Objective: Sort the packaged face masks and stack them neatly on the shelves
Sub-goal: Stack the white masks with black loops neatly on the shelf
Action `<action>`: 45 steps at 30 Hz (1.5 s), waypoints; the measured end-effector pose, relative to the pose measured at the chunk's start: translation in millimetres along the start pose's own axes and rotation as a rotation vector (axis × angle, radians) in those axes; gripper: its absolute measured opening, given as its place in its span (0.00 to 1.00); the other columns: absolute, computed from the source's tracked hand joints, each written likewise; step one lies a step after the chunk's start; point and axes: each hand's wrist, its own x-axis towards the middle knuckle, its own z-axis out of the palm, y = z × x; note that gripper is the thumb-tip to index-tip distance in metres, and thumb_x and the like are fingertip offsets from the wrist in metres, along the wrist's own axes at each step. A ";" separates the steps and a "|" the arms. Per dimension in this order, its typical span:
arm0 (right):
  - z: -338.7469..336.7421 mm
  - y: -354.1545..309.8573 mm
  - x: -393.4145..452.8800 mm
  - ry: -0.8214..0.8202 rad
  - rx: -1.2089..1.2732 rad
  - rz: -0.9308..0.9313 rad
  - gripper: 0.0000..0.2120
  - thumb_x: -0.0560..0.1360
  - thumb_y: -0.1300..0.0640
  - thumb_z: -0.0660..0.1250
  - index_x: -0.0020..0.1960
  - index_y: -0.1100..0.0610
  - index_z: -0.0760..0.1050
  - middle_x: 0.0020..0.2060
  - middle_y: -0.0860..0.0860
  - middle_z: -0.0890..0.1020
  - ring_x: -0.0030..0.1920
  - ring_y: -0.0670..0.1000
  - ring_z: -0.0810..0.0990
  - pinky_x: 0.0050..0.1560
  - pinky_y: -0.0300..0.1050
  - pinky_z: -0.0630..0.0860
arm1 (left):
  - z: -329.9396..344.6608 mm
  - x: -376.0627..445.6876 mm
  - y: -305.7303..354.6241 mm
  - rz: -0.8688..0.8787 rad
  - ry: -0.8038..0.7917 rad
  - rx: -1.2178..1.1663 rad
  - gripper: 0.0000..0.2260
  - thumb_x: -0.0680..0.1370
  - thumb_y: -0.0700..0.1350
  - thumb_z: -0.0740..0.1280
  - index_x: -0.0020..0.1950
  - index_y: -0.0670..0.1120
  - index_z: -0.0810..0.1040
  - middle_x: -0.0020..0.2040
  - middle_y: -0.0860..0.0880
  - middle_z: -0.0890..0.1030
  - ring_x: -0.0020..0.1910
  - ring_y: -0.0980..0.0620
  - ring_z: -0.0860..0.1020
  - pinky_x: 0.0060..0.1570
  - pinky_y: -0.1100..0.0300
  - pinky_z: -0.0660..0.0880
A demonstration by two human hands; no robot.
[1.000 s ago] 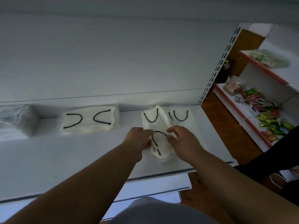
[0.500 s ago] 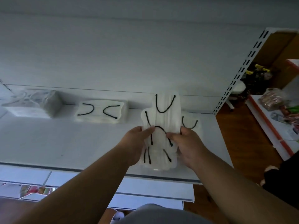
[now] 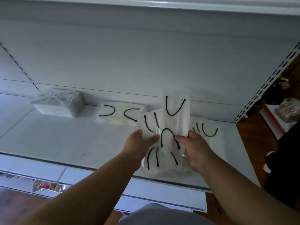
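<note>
I hold a fanned bundle of packaged white face masks with black ear loops (image 3: pixel 176 114) above the white shelf (image 3: pixel 65 140). My left hand (image 3: pixel 139 145) grips the bundle's left side, thumb on top. My right hand (image 3: pixel 194 148) pinches its right side. A neat stack of the same masks (image 3: pixel 120 115) lies at the back of the shelf, left of the bundle. More masks (image 3: pixel 209 132) lie on the shelf behind my right hand. A stack of masks with pale loops (image 3: pixel 60 103) sits further left.
A perforated upright (image 3: pixel 266 85) ends the shelf on the right. Beyond it stands another shelf with packaged goods (image 3: pixel 287 109) over a wooden floor. A lower shelf edge (image 3: pixel 162 202) juts out below my arms. A dark-clothed person (image 3: pixel 284 153) stands at the far right.
Both hands have lifted the bundle of masks off the shelf and fanned it. The view has swung left, showing more of the left stack.
</note>
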 end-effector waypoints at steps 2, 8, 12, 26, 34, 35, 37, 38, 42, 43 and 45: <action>11.2 -0.6 -3.8 -0.019 0.017 -0.011 0.10 0.76 0.66 0.69 0.56 0.58 0.81 0.49 0.58 0.86 0.50 0.59 0.85 0.56 0.61 0.80 | -9.8 2.4 -1.5 0.016 0.009 0.033 0.09 0.75 0.47 0.76 0.52 0.47 0.82 0.43 0.50 0.87 0.43 0.51 0.86 0.41 0.58 0.81; 49.1 -6.4 -8.8 -0.074 0.168 -0.066 0.13 0.77 0.70 0.65 0.55 0.57 0.81 0.51 0.58 0.86 0.51 0.57 0.85 0.53 0.55 0.80 | -51.3 9.3 9.5 -0.089 -0.094 -0.217 0.05 0.81 0.49 0.68 0.53 0.49 0.81 0.47 0.50 0.85 0.43 0.57 0.84 0.47 0.61 0.80; 69.3 -4.9 -2.4 -0.040 0.199 -0.062 0.14 0.77 0.69 0.65 0.60 0.60 0.80 0.54 0.59 0.85 0.55 0.58 0.84 0.57 0.56 0.79 | -84.6 19.9 19.1 -0.108 -0.213 -0.467 0.06 0.80 0.41 0.68 0.49 0.42 0.84 0.48 0.41 0.85 0.45 0.45 0.82 0.48 0.52 0.78; 127.3 11.8 9.1 0.079 0.333 -0.028 0.15 0.77 0.67 0.67 0.62 0.61 0.79 0.55 0.58 0.84 0.56 0.58 0.83 0.54 0.56 0.81 | -179.7 36.9 27.5 0.171 -0.007 -0.071 0.27 0.78 0.35 0.68 0.67 0.64 0.69 0.48 0.51 0.87 0.49 0.49 0.85 0.48 0.47 0.83; 181.2 16.0 7.5 -0.002 -0.153 -0.114 0.12 0.76 0.64 0.70 0.59 0.56 0.80 0.51 0.55 0.86 0.52 0.55 0.84 0.59 0.58 0.79 | -178.1 34.6 34.2 0.014 -0.196 -0.203 0.16 0.77 0.51 0.72 0.59 0.43 0.80 0.50 0.44 0.85 0.48 0.45 0.84 0.53 0.49 0.80; 187.2 17.6 5.5 -0.010 -0.235 -0.140 0.14 0.76 0.62 0.71 0.61 0.55 0.78 0.53 0.55 0.85 0.53 0.55 0.84 0.58 0.56 0.80 | -177.7 34.5 33.5 0.032 -0.202 -0.186 0.15 0.76 0.48 0.73 0.60 0.43 0.80 0.52 0.43 0.85 0.51 0.43 0.84 0.57 0.43 0.79; 193.5 19.5 2.3 0.036 -0.338 -0.175 0.21 0.74 0.57 0.74 0.64 0.52 0.71 0.56 0.51 0.82 0.53 0.49 0.82 0.54 0.48 0.80 | -178.2 36.5 35.9 0.059 -0.129 -0.180 0.11 0.76 0.42 0.73 0.58 0.44 0.81 0.51 0.42 0.86 0.52 0.40 0.84 0.56 0.39 0.80; 195.2 19.3 -0.6 0.073 -0.369 -0.177 0.25 0.73 0.54 0.75 0.65 0.49 0.68 0.55 0.48 0.79 0.53 0.46 0.80 0.51 0.43 0.78 | -180.2 38.3 37.0 0.054 -0.076 -0.229 0.08 0.77 0.40 0.72 0.56 0.44 0.81 0.50 0.42 0.86 0.50 0.40 0.85 0.53 0.41 0.81; 201.4 29.7 -6.7 0.095 -0.007 0.001 0.33 0.67 0.48 0.77 0.68 0.51 0.69 0.57 0.51 0.80 0.55 0.52 0.81 0.50 0.46 0.77 | -191.4 45.0 48.0 0.006 -0.061 -0.690 0.08 0.79 0.36 0.68 0.58 0.42 0.81 0.51 0.42 0.86 0.47 0.43 0.86 0.45 0.49 0.82; 203.5 33.8 -6.7 0.069 0.205 0.043 0.32 0.66 0.50 0.77 0.67 0.55 0.72 0.56 0.54 0.83 0.54 0.54 0.83 0.50 0.48 0.78 | -192.8 46.3 49.9 0.008 -0.072 -0.775 0.09 0.79 0.35 0.67 0.58 0.43 0.80 0.51 0.42 0.86 0.48 0.44 0.86 0.46 0.48 0.82; 210.5 35.7 -8.9 0.004 0.506 0.065 0.27 0.68 0.55 0.73 0.66 0.58 0.75 0.56 0.56 0.85 0.55 0.56 0.84 0.49 0.50 0.80 | -192.6 46.8 49.7 0.009 -0.097 -0.870 0.11 0.79 0.34 0.67 0.59 0.43 0.80 0.54 0.42 0.86 0.51 0.43 0.85 0.54 0.44 0.81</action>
